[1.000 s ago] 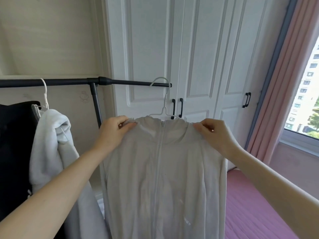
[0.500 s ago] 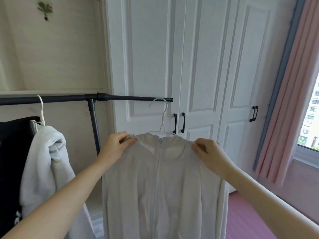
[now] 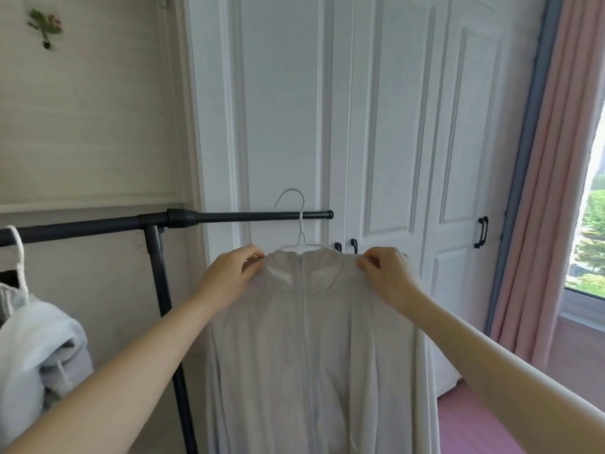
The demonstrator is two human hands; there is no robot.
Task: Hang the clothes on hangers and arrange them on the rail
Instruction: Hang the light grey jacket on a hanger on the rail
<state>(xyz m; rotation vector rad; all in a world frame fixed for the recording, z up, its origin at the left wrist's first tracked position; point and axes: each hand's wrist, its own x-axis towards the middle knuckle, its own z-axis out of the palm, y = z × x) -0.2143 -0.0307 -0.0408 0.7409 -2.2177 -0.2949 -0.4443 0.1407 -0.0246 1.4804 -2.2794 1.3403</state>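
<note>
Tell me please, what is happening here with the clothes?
A person is hanging a pale zip-up jacket on a white hanger. The left hand and the right hand each pinch one shoulder. The hook stands level with the black rail, near its free end; whether it rests on it is unclear. Another light garment hangs further left.

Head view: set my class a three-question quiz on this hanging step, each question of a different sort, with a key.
1. True or false: the hanger hook is above the rail.
2. What does each hand pinch? A) the rail B) the jacket shoulders C) the curtain
3. Fill in: the jacket's zip is ____.

Key
1. True; whether it has caught the rail cannot be told.
2. B: left hand and right hand each pinch a shoulder.
3. Closed.
</note>
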